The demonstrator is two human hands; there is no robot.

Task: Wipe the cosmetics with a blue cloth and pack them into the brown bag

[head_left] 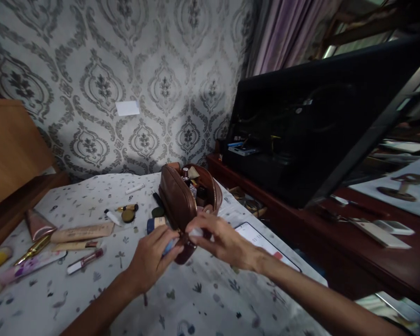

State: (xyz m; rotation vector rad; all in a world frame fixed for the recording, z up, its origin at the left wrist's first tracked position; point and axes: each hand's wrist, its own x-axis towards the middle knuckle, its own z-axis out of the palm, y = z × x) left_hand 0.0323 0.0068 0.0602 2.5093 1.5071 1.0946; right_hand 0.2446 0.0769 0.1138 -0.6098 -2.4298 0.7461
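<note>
An open brown zip-up makeup bag (pixel 177 198) stands on the patterned cloth, with bottles and other small items showing inside. In front of it my two hands meet. My left hand (pixel 150 256) is closed on a small light-blue item (pixel 169 246), mostly covered by the fingers. Between the fingertips of my right hand (pixel 224 240), beside the bag's near end, is a small white item (pixel 196 232); its kind is unclear. A blue and cream container (pixel 155 224) sits just behind my left hand, close to a dark round lid-like piece (pixel 157 213).
Cosmetic tubes (pixel 82 232), a lip gloss (pixel 86 260) and a pink-white tube (pixel 35 269) lie at left. A round dark-gold item (pixel 128 215) is nearer the middle. A phone (pixel 262 242) lies right of the bag, below a large black screen (pixel 301 126).
</note>
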